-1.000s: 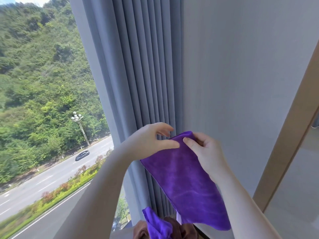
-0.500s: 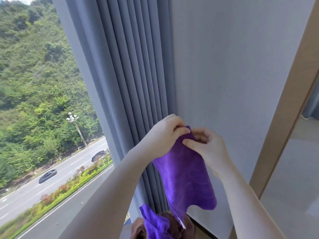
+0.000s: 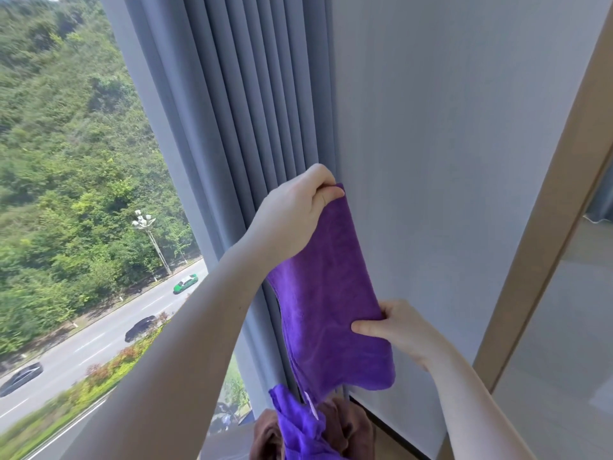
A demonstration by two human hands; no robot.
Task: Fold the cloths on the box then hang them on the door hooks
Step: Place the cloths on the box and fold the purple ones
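Observation:
A purple cloth (image 3: 326, 293) hangs folded lengthwise in the air in front of the curtain and wall. My left hand (image 3: 292, 220) pinches its top end, fingers closed over the edge. My right hand (image 3: 398, 330) grips the cloth's right edge lower down, thumb pressed on the front. Below, at the frame's bottom, a second purple cloth (image 3: 298, 426) lies crumpled on a brown cloth (image 3: 351, 423). The box under them is hidden, and no door hooks are in view.
Grey pleated curtain (image 3: 252, 127) hangs beside a large window (image 3: 83, 194) on the left. A pale wall (image 3: 447, 161) fills the middle. A tan wooden door frame (image 3: 544, 227) runs up the right side, with a doorway beyond it.
My right hand has let go of the top and slid down the cloth's right edge. My left hand now holds the top alone, and the cloth hangs longer and narrower.

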